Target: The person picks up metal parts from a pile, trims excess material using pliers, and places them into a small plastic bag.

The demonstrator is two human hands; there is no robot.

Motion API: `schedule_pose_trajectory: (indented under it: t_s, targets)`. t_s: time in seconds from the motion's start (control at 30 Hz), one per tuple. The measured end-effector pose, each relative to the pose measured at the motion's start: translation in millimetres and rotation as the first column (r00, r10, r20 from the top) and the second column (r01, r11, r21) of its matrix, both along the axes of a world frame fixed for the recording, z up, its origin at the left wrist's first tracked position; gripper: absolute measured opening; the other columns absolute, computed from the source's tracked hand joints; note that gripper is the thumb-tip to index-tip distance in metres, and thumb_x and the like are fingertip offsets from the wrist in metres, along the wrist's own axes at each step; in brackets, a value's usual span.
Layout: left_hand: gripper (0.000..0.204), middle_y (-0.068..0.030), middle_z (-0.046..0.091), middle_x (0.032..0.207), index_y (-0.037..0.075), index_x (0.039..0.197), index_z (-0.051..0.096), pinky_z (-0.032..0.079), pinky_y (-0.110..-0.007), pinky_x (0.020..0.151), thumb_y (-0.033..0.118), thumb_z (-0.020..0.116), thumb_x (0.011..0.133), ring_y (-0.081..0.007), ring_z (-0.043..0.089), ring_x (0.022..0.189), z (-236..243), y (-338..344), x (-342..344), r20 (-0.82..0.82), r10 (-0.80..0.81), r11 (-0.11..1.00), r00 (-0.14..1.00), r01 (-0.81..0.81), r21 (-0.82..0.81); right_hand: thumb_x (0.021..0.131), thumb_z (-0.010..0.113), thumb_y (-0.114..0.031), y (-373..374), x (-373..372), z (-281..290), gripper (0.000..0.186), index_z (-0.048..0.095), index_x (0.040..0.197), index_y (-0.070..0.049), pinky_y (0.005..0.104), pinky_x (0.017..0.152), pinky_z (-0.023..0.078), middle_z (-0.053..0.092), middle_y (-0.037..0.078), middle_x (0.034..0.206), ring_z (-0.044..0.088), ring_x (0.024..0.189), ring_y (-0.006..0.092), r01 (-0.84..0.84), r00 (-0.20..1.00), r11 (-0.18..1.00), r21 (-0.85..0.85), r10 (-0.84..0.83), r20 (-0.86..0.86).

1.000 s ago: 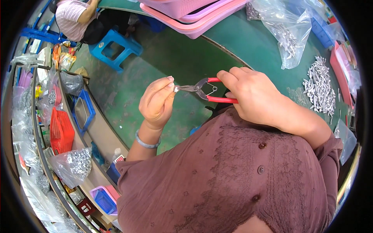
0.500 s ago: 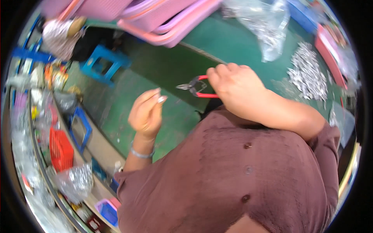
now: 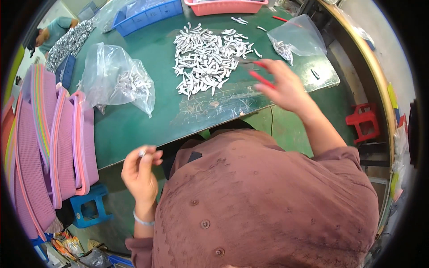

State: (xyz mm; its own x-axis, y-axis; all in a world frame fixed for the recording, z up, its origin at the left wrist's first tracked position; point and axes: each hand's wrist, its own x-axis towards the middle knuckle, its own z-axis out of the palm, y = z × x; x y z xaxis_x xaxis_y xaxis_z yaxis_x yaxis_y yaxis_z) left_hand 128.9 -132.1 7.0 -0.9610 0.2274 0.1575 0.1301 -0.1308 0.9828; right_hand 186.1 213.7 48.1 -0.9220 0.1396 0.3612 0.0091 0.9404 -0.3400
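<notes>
My right hand (image 3: 288, 87) grips red-handled pliers (image 3: 262, 80) above the right side of the green table. The jaws are blurred and point toward the edge of a heap of small silvery-white metal pieces (image 3: 205, 58). Low at the left, in front of the table edge, my left hand (image 3: 139, 176) pinches a small shiny piece (image 3: 142, 153) between thumb and fingers. Its exact kind is too small to make out.
A clear bag of metal pieces (image 3: 129, 85) lies left of the heap, another clear bag (image 3: 298, 38) to its right. Behind are a blue bin (image 3: 145, 18) and a pink tray (image 3: 225, 7). Stacked pink-purple baskets (image 3: 62, 147) rise at the left; a red stool (image 3: 363, 123) stands right.
My view has swung rightward, bringing the heap of pieces to the middle. The pliers have moved from near my left hand to beside the heap. My left hand still pinches the small piece.
</notes>
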Motion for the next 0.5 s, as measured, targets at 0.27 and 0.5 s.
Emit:
schedule_pose_trajectory:
  t_s: [0.27,0.5]
  targets:
    - [0.014,-0.0093,0.059,0.085,0.000,0.097,0.055,0.050,-0.029,0.067,0.004,0.052,0.083,-0.0182,0.059,0.075,10,105,-44,0.235,-0.512,0.817,0.826,0.384,0.431,0.067,0.068,-0.024,93,40,-31,0.056,0.046,0.114,-0.003,0.0386,0.088,0.035,0.048,0.015,0.112,0.044,0.104,0.0324,0.215,0.967,0.959,0.187,-0.235,0.095]
    - [0.016,-0.0104,0.059,0.086,-0.001,0.098,0.054,0.051,-0.030,0.068,0.005,0.051,0.084,-0.0189,0.060,0.077,11,139,-55,0.216,-0.524,0.819,0.824,0.417,0.395,0.067,0.068,-0.025,99,40,-33,0.053,0.050,0.112,-0.004,0.0411,0.096,0.027,0.036,0.013,0.127,0.032,0.118,0.0335,0.227,0.959,0.945,0.237,-0.258,0.112]
